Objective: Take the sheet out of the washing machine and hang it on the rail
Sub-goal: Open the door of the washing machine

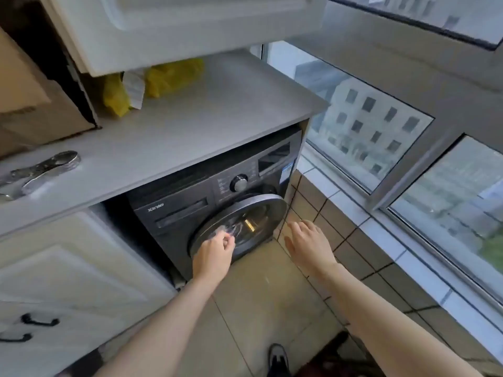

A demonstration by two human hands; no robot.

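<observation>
A narrow laundry corner runs along a window [367,118], with a pale floor [258,295] underfoot. At the far left are white cabinet fronts [68,268] under a grey desk [168,137], which carries a cardboard box [32,104] and, further right, some yellow bags [168,77]. The dark washing machine [179,213] sits tucked beneath the desk's right end.

The left hand [213,253] is at the lower left of the round door [261,205], fingers curled against it. Whether they have actually caught a handle or only rest on the rim cannot be told. The door looks closed or barely ajar. The sheet is presumably inside the drum. Something pale shows faintly behind the glass, but it is too blurred to name. So the sheet lies just beyond the left hand, on the far side of the door.

To the right, the right hand [309,240] hovers open with fingers spread, holding nothing, just beside the door's right edge and in front of the tiled wall [340,227].

The step in hand appears to be opening the door. It would go best with a firm pull on the catch side, swinging the door fully aside. The free hand can then reach deep into the drum and gather the sheet in one bundle, keeping it off the floor. No rail is in view.
</observation>
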